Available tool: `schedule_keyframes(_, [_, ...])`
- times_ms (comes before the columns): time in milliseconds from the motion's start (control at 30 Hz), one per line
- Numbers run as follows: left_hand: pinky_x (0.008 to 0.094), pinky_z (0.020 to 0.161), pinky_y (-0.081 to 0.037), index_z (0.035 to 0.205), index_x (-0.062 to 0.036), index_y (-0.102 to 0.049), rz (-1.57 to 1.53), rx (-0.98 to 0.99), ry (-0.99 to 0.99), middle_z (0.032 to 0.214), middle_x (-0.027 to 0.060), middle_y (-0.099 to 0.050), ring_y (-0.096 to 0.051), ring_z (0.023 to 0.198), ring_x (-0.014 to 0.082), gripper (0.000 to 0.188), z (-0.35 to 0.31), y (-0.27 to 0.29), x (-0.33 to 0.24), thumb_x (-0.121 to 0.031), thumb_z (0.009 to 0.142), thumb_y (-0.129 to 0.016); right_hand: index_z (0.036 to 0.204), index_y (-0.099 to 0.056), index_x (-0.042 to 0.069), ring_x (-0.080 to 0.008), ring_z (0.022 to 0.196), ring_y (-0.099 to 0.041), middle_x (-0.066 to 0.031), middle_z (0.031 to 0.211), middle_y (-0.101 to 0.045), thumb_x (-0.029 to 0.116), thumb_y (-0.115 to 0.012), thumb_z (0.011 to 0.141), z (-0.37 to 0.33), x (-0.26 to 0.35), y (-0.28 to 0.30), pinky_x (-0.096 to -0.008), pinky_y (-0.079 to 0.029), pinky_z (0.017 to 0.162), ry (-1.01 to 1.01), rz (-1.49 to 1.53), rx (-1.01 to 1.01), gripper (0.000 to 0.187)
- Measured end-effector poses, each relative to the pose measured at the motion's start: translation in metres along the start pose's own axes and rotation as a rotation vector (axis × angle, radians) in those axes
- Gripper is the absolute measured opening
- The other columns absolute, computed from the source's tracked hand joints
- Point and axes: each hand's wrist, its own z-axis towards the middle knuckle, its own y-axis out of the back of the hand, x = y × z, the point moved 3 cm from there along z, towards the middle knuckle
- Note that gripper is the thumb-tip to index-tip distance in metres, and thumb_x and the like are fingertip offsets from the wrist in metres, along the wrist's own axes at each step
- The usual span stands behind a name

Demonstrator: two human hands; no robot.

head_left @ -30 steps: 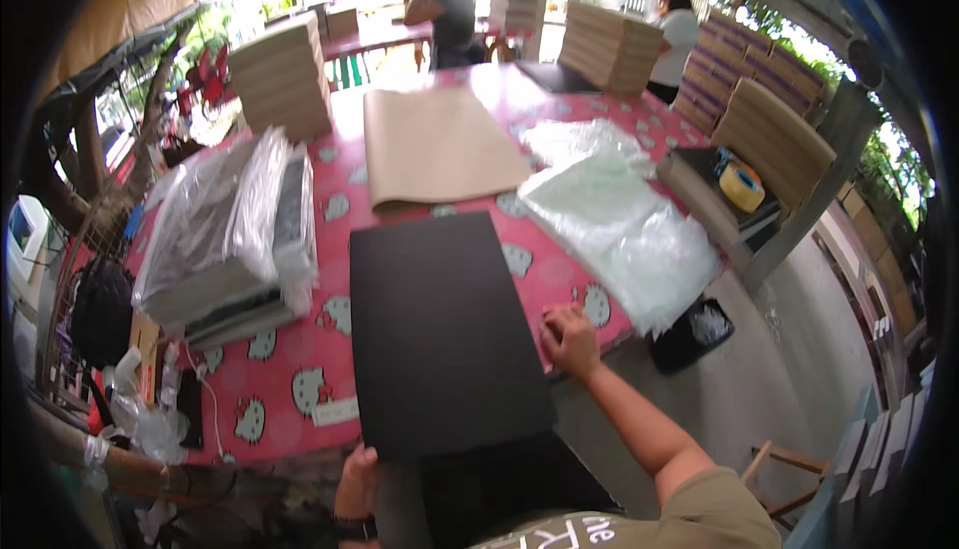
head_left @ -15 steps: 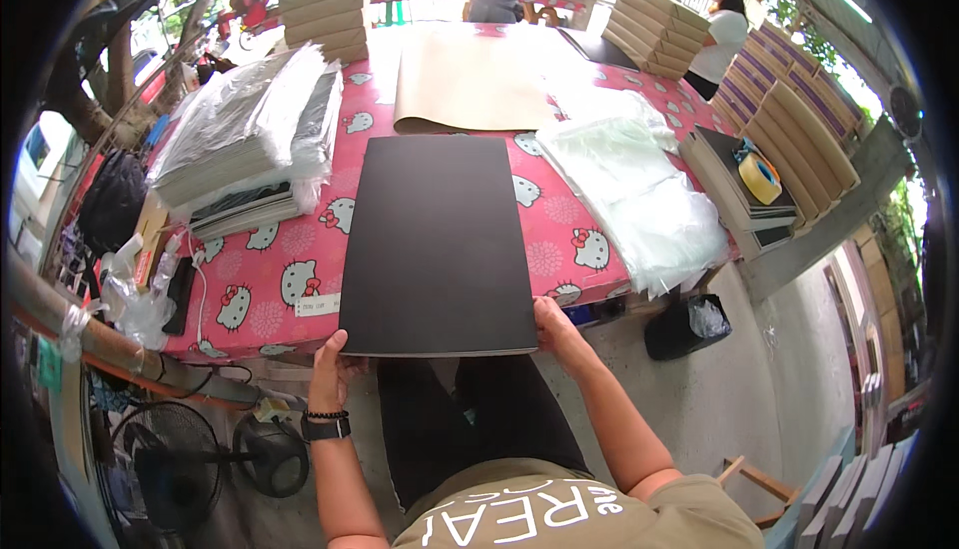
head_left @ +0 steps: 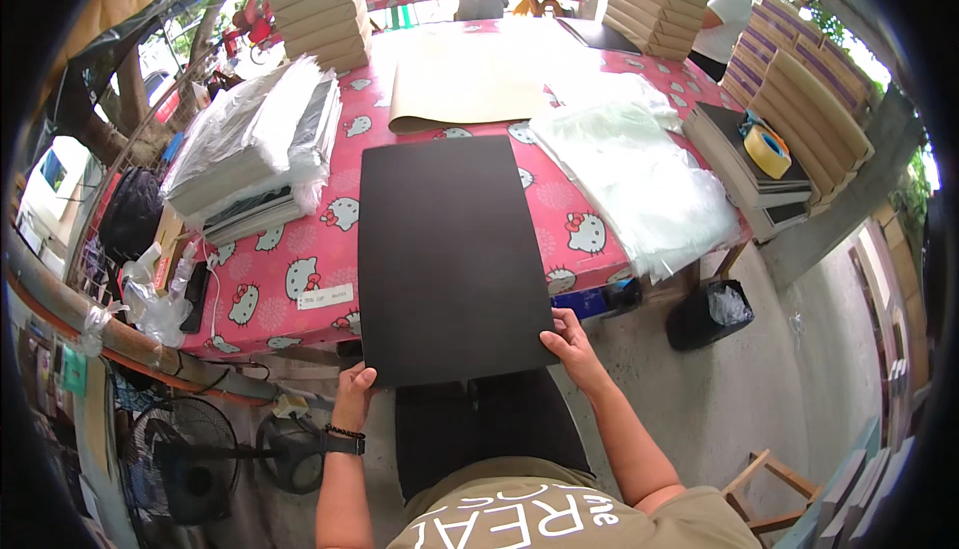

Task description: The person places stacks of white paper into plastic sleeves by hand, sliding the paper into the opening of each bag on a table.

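Note:
A large, flat, black-covered pad (head_left: 455,264) reaches from above my lap out over the front of the pink table (head_left: 275,284). At its near left corner, my left hand (head_left: 353,395) grips the edge, thumb on top and the other fingers hidden below. My right hand (head_left: 577,351) holds the right edge near the other close corner, with its thumb on the black face. Beyond the far end lies a curled sheet of brown paper (head_left: 465,94). Clear plastic sleeves (head_left: 634,174) lie to the right of the pad.
Plastic-wrapped stacks (head_left: 245,144) sit at the left. Brown paper packages stand in piles (head_left: 320,14) at the back. A yellow tape roll (head_left: 767,152) rests on black pads at the right. Below are a black bin (head_left: 707,317) and a fan (head_left: 185,459). Two people stand beyond.
Both hands have drawn the pad toward me, its near edge now lower and farther over my lap. My right thumb now lies on its top face. The view has shifted slightly.

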Motion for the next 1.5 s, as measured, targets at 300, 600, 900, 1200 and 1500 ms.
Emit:
schedule_keyframes(300, [0.0287, 0.089, -0.036, 0.110, 0.0028, -0.050, 0.154, 0.127, 0.095, 0.108, 0.0047, -0.054, -0.050, 0.099, 0.0159, 0.055, 0.023, 0.047, 0.051, -0.008, 0.060, -0.071, 0.130, -0.022, 0.008, -0.0243, 0.118, -0.031, -0.0184, 0.124, -0.034, 0.016, -0.068, 0.069, 0.014, -0.040, 0.031, -0.0349, -0.026, 0.097, -0.059, -0.010, 0.148, 0.076])
schedule_keyframes(600, [0.0308, 0.089, -0.035, 0.103, 0.0034, -0.051, 0.556, -0.004, 0.275, 0.108, 0.0081, -0.052, -0.047, 0.103, 0.0186, 0.058, 0.024, 0.055, 0.107, -0.006, 0.052, -0.075, 0.131, -0.019, 0.003, -0.0220, 0.124, -0.024, -0.0117, 0.131, -0.031, 0.003, -0.065, 0.067, 0.025, -0.099, 0.053, -0.0341, -0.019, 0.102, -0.090, -0.229, 0.245, 0.079])
schedule_keyframes(900, [0.0325, 0.090, -0.035, 0.115, 0.0031, -0.039, 0.425, 0.124, 0.126, 0.110, 0.0114, -0.049, -0.047, 0.103, 0.0227, 0.067, 0.022, 0.033, 0.111, -0.008, 0.057, -0.072, 0.105, -0.054, 0.000, -0.0210, 0.088, -0.057, -0.0127, 0.098, -0.059, 0.010, -0.059, 0.072, 0.049, 0.005, 0.092, -0.0284, -0.044, 0.079, 0.007, -0.605, 0.222, 0.034])
schedule_keyframes(1200, [0.0343, 0.095, -0.031, 0.122, 0.0018, -0.032, 0.321, 0.072, 0.222, 0.119, 0.0136, -0.043, -0.039, 0.113, 0.0238, 0.077, 0.022, 0.028, 0.110, -0.008, 0.058, -0.073, 0.103, -0.059, 0.017, -0.0247, 0.118, -0.029, -0.0102, 0.125, -0.041, 0.037, -0.056, 0.074, 0.124, 0.089, 0.172, -0.0550, -0.025, 0.089, 0.026, -1.508, -0.643, 0.036])
schedule_keyframes(1500, [0.0336, 0.096, -0.029, 0.124, 0.0015, -0.031, 0.328, 0.032, 0.217, 0.120, 0.0132, -0.043, -0.040, 0.112, 0.0250, 0.076, 0.015, 0.031, 0.118, -0.008, 0.060, -0.071, 0.096, -0.061, 0.004, -0.0244, 0.100, -0.051, -0.0121, 0.102, -0.058, 0.025, -0.059, 0.076, 0.097, 0.136, 0.161, -0.0376, -0.036, 0.087, 0.585, -0.916, -0.724, 0.029])
